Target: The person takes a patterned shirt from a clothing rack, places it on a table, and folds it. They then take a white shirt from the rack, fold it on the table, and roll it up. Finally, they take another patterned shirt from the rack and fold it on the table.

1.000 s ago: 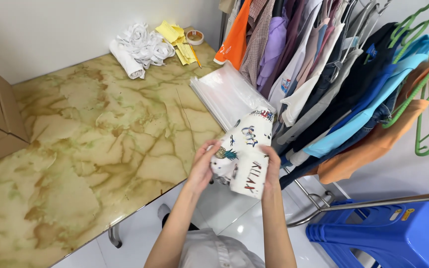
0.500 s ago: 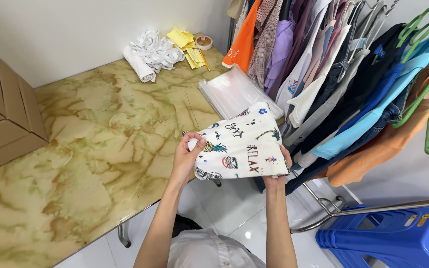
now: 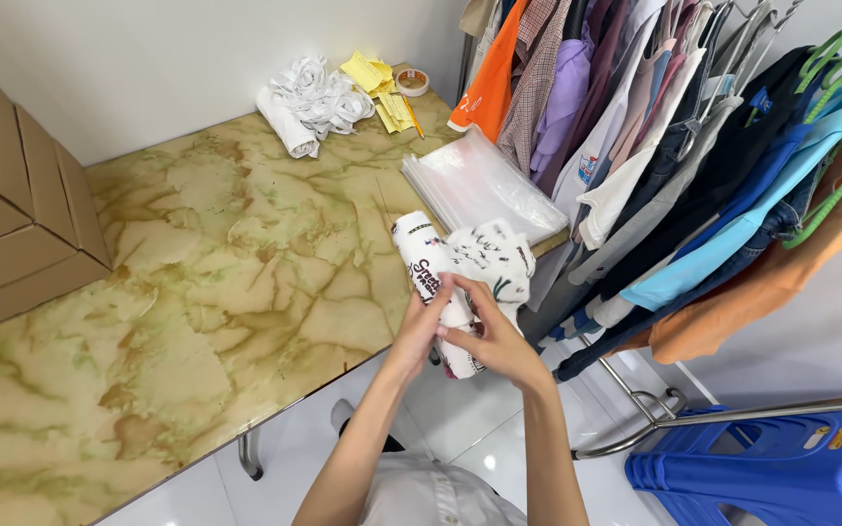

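both hands are up over the near edge of the glossy marble-patterned table (image 3: 197,292), working a white printed cloth garment (image 3: 470,268) that is partly rolled into a tube. the left hand (image 3: 426,326) curls its fingers around the rolled end, closed on the fabric. the right hand (image 3: 494,336) pinches the looser, bunched part from below, fingers bent and gripping. the garment hangs in the air just off the table's edge, beside a stack of clear plastic bags (image 3: 479,185). to the right, a crowded rack of hanging shirts (image 3: 655,146). brown cardboard boxes (image 3: 12,214) sit at the far left, blue plastic stools (image 3: 772,468) stacked low right.
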